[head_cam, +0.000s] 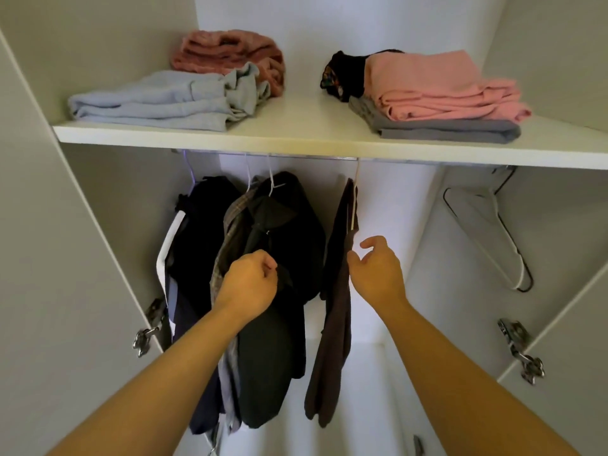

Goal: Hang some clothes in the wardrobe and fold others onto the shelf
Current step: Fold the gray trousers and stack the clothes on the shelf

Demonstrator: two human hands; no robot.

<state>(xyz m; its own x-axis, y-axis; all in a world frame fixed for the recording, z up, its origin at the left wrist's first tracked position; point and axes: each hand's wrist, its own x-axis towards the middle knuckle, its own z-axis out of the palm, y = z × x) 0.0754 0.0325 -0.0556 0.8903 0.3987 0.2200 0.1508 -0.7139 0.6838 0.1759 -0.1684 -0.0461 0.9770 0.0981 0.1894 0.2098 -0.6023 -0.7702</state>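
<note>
Left hand (248, 283) nearest, fingers curled, pinching fold of black garment (296, 232) hung mid-rail. Right hand (375, 274) loosely curled, empty, just beside brown garment (332, 324). I'd tug fold down gently, so hanger stays on rail (312, 157). Spare hangers (487, 232) far right.

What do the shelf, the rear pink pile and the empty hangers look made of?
Shelf: probably laminated board, smooth matte white. Rear pink pile: fuzzy fleece or terry, nubby surface. Empty hangers: thin, smooth, plastic or coated metal; unclear which.

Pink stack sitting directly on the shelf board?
No, the pink stack rests on a folded grey garment, which lies on the shelf.
</note>
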